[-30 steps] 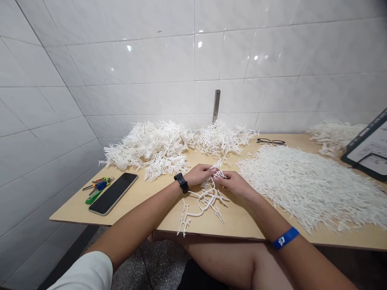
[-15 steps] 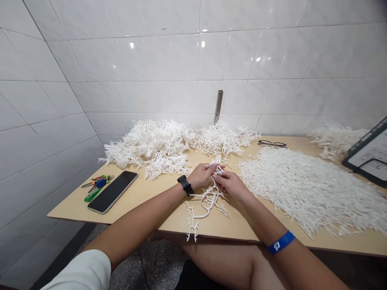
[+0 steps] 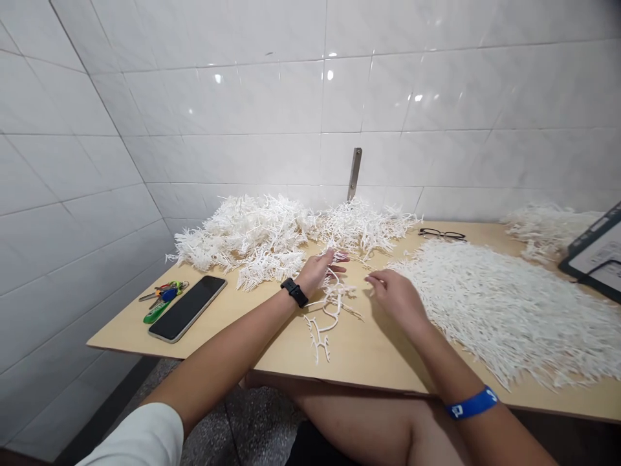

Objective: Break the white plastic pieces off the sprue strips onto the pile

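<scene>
My left hand [image 3: 317, 272], with a black watch on its wrist, grips a white branching plastic sprue [image 3: 334, 304] between thumb and fingers. The sprue's thin, twiggy arms hang down over the front of the table. To the right, apart from the sprue, is my right hand [image 3: 395, 296], with thumb and fingertips pinched together. Whatever is in that pinch, if anything, is too small to make out. Beside this hand lies a wide heap of small loose white plastic pieces [image 3: 504, 304]. Tangled white sprues [image 3: 262, 233] are piled behind my left hand.
A phone [image 3: 188, 308] and keys with a green tag [image 3: 162, 301] lie at the table's left. Black glasses [image 3: 442, 234] rest near the wall. Another white pile [image 3: 548, 223] and a dark-framed board [image 3: 596, 252] are at the right. A metal bracket [image 3: 355, 173] stands against the tiled wall.
My right hand has moved away from my left hand, to the right toward the loose pieces. The sprue stays with my left hand, its hanging end slightly higher. The view has shifted slightly.
</scene>
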Demonstrator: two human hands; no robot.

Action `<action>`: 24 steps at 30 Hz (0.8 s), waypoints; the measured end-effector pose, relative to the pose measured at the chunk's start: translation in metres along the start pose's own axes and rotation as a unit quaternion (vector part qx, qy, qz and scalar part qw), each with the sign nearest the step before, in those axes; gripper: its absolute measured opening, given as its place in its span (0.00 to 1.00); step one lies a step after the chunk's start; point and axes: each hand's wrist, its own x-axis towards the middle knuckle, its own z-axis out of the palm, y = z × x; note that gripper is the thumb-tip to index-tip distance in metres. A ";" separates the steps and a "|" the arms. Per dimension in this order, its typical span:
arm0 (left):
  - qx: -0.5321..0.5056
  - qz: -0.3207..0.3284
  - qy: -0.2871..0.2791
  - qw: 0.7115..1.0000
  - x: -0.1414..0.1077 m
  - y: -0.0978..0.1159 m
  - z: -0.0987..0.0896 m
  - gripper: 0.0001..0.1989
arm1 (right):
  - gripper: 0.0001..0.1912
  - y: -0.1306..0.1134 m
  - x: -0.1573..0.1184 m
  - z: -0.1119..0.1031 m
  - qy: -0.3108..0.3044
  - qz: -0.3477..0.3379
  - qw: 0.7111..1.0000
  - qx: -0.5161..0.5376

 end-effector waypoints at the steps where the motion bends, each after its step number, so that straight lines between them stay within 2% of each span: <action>1: -0.002 -0.003 -0.012 1.000 -0.001 0.000 0.001 0.25 | 0.12 0.008 0.002 -0.007 0.011 0.015 0.997 -0.073; 3: -0.005 -0.004 -0.035 0.999 -0.002 -0.001 0.002 0.24 | 0.15 0.020 0.004 -0.017 0.020 0.042 0.983 -0.180; 5: -0.014 -0.006 -0.061 0.998 -0.003 -0.002 0.003 0.23 | 0.18 0.023 0.004 -0.019 0.028 0.045 0.982 -0.179; 7: -0.026 -0.020 -0.084 0.996 -0.006 -0.002 0.004 0.23 | 0.16 0.016 0.003 -0.015 0.009 0.034 0.997 -0.066; 9: -0.042 -0.050 -0.115 0.991 -0.010 -0.002 0.006 0.23 | 0.15 0.003 0.000 -0.007 -0.040 0.022 0.994 0.098; 11: -0.066 -0.079 -0.151 0.983 -0.013 -0.003 0.008 0.24 | 0.16 -0.010 -0.002 0.001 -0.087 0.024 0.966 0.242; 14: -0.103 -0.095 -0.194 0.971 -0.016 -0.005 0.011 0.26 | 0.21 -0.024 -0.005 0.010 -0.146 0.067 0.903 0.399; 17: -0.119 -0.105 -0.216 0.963 -0.015 -0.008 0.012 0.27 | 0.20 -0.029 -0.007 0.016 -0.182 0.116 0.833 0.509; 19: -0.123 -0.103 -0.218 0.963 -0.013 -0.010 0.012 0.27 | 0.20 -0.030 -0.006 0.018 -0.180 0.135 0.802 0.554; 21: -0.122 -0.097 -0.217 0.964 -0.012 -0.011 0.012 0.27 | 0.19 -0.029 -0.006 0.019 -0.174 0.147 0.787 0.573; 24: -0.106 -0.074 -0.191 0.973 -0.012 -0.011 0.014 0.27 | 0.19 -0.026 -0.005 0.024 -0.172 0.151 0.788 0.572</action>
